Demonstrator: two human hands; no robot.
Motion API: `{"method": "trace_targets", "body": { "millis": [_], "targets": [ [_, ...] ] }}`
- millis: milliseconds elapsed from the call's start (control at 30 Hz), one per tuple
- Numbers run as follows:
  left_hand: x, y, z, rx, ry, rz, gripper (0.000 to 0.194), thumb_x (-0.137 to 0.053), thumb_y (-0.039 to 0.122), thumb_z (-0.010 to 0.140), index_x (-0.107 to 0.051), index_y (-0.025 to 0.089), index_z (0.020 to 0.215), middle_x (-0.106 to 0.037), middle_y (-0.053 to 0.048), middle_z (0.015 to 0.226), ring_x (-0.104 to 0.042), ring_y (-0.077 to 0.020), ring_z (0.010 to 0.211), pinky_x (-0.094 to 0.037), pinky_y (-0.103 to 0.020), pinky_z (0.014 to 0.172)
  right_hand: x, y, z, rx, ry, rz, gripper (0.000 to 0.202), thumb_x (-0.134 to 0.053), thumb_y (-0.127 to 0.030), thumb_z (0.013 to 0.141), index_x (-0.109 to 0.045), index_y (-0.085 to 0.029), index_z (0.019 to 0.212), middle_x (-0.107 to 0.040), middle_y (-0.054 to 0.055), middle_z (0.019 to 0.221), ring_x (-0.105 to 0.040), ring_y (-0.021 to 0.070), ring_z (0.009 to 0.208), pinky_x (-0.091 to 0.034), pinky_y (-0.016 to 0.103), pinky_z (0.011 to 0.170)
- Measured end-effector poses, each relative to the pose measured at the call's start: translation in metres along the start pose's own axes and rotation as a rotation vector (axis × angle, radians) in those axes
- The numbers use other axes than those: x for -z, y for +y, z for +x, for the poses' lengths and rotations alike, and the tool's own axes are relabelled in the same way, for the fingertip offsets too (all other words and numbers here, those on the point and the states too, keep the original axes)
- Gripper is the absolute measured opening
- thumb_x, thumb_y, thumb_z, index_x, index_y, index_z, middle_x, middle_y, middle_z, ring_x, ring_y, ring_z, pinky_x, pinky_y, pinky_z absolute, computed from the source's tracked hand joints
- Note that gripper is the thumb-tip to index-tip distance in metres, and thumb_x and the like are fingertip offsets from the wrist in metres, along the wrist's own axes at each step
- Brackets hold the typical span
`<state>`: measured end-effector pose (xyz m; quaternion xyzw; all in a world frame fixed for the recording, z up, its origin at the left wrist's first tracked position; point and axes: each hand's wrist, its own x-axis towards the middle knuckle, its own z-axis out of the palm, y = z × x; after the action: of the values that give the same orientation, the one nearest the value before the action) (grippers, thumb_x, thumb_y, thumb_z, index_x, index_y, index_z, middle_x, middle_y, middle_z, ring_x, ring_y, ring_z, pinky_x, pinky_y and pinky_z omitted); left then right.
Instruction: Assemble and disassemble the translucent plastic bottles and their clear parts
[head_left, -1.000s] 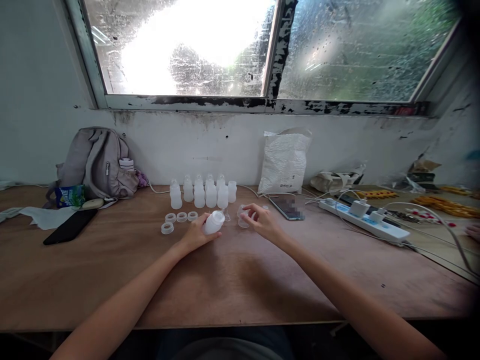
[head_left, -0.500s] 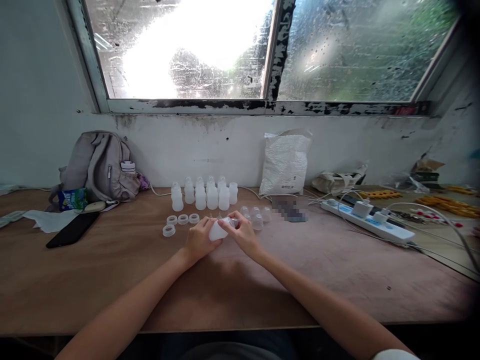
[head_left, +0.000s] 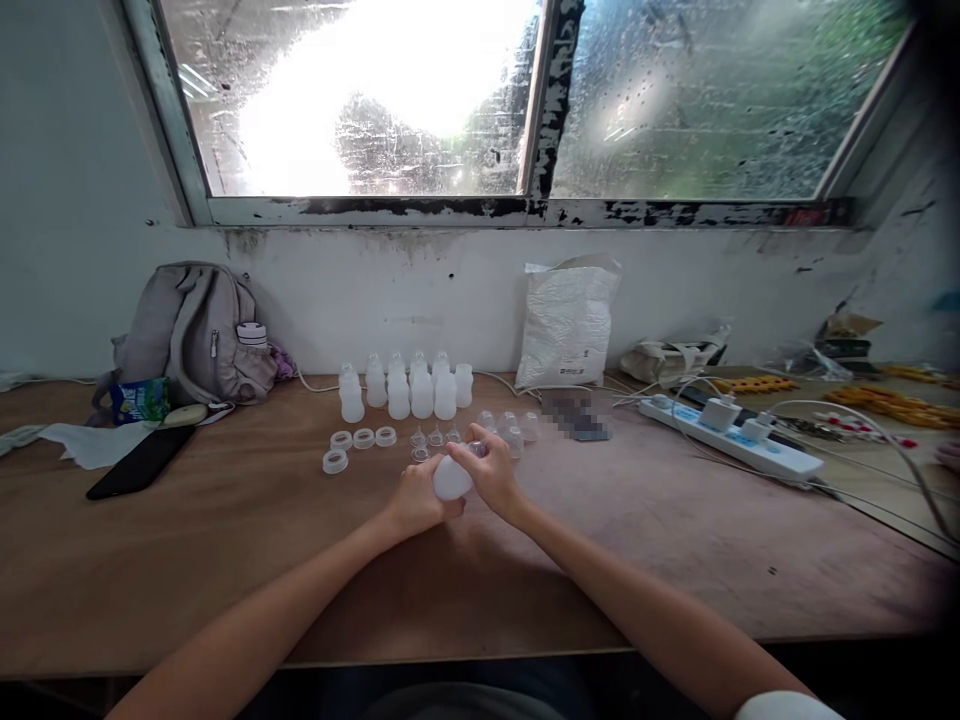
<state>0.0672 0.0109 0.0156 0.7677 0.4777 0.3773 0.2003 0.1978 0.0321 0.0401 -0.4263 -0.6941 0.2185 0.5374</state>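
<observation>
A frosted white baby bottle (head_left: 452, 479) lies tilted between my hands, its rounded base towards me. My left hand (head_left: 420, 498) is wrapped round the bottle's body. At the far right end, my right hand (head_left: 492, 474) grips the bottle's clear top (head_left: 478, 450), which its fingers partly hide. Just beyond my hands stand several clear nipples (head_left: 436, 437). Several clear dome caps (head_left: 514, 440) sit to the right of them. White collar rings (head_left: 364, 438) lie to the left on the table. Behind, several frosted bottles (head_left: 399, 395) stand upright in rows.
On the brown table (head_left: 247, 540), a black phone (head_left: 141, 463) and grey backpack (head_left: 196, 335) are at left. A white plastic bag (head_left: 568, 325) leans on the wall. A power strip (head_left: 731, 438) with cables lies at right, near yellow parts (head_left: 885, 410).
Both hands have shifted slightly right and towards me with the bottle. Its base now faces me more, and the nipples behind show more fully.
</observation>
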Motion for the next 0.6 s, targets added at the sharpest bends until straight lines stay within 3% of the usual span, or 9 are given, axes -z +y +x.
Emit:
{"method": "trace_targets", "body": {
  "millis": [467,600],
  "targets": [
    [-0.006,0.013,-0.001,0.259,-0.334,-0.712,0.012,-0.058,0.009,0.049,-0.05,0.014,0.057,-0.05,0.004,0.054,-0.045,-0.0097,0.05,-0.036,-0.021,0.046,0.01,-0.004,0.001,0.015,-0.129,0.076,0.028,-0.055,-0.029,0.064,-0.035,-0.018,0.049,-0.029,-0.006,0.047,-0.028,0.0075,0.047,-0.023,0.021,0.044],
    [0.0,0.021,-0.008,0.405,-0.647,-1.085,0.02,-0.051,0.012,0.052,-0.054,0.014,0.072,-0.05,0.002,0.056,-0.05,-0.012,0.046,-0.04,-0.024,0.043,0.017,-0.008,0.004,-0.027,-0.319,0.282,0.026,-0.055,-0.033,0.066,-0.039,-0.017,0.052,-0.032,-0.005,0.048,-0.029,0.0074,0.046,-0.023,0.021,0.044]
  ]
}}
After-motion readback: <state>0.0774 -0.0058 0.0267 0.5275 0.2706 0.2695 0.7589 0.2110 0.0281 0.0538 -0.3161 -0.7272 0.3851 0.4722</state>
